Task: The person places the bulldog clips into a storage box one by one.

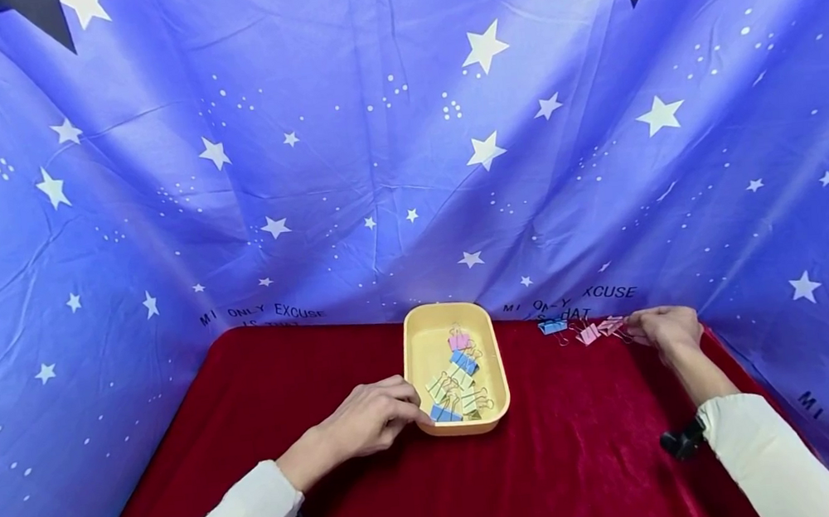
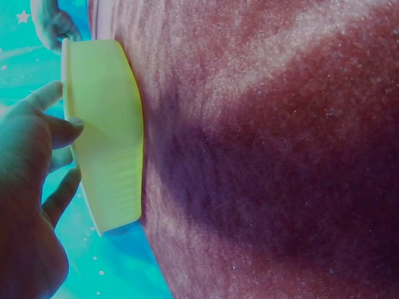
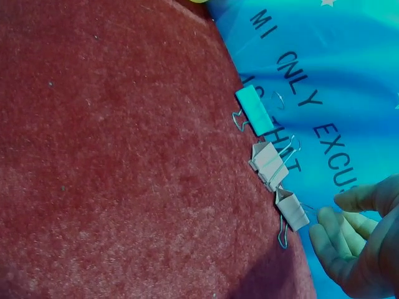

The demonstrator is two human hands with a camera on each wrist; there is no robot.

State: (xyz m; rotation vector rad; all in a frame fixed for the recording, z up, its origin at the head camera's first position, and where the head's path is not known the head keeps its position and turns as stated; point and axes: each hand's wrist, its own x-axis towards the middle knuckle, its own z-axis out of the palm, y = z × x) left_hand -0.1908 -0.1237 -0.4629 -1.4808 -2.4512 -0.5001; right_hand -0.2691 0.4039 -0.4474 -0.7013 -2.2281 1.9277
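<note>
My left hand point(image 1: 370, 417) grips the near left edge of a yellow plastic tray point(image 1: 501, 371). In the left wrist view the thumb lies against its outer wall and the other fingers are at the rim. Several binder clips in pink, blue point(image 1: 463, 361) and pale yellow lie inside. At the back right edge of the table, a blue binder clip point(image 1: 553, 326) and two pink binder clips point(image 1: 588, 334) lie in a row. My right hand point(image 1: 667, 327) is beside the rightmost pink clip point(image 3: 292, 209), fingers loosely bent with a gap to the thumb; contact with its wire handle is unclear.
Dark red velvety cloth point(image 1: 569, 460) covers the table. A blue curtain point(image 1: 376, 171) with white stars and printed words hangs behind and at both sides, meeting the table's back edge close to the loose clips.
</note>
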